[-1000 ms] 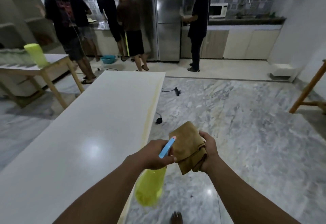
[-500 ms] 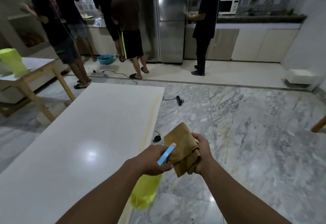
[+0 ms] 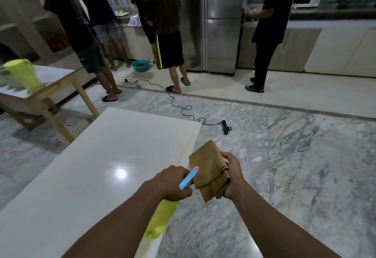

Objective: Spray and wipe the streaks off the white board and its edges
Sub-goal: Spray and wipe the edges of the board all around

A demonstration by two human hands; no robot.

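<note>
A long white board [image 3: 97,168] lies flat to my left, with a yellowish streak [image 3: 186,146] running along its right edge. My left hand [image 3: 173,182] grips a spray bottle by its neck; its yellow-green body [image 3: 160,219] hangs below the hand and its blue trigger head [image 3: 188,177] points up to the right. My right hand [image 3: 232,174] holds a folded brown cloth [image 3: 207,168] just right of the sprayer, over the floor beside the board's edge.
A wooden table [image 3: 50,93] with a green jug [image 3: 22,74] stands at the left. A black cable [image 3: 183,109] and plug [image 3: 224,126] lie on the marble floor beyond the board. Several people stand at the kitchen counter and fridge [image 3: 221,24]; a blue basin [image 3: 141,65] sits by their feet.
The view has tilted down and drawn back, so the board's far end appears nearer. Both hands keep their hold and sit slightly closer together.
</note>
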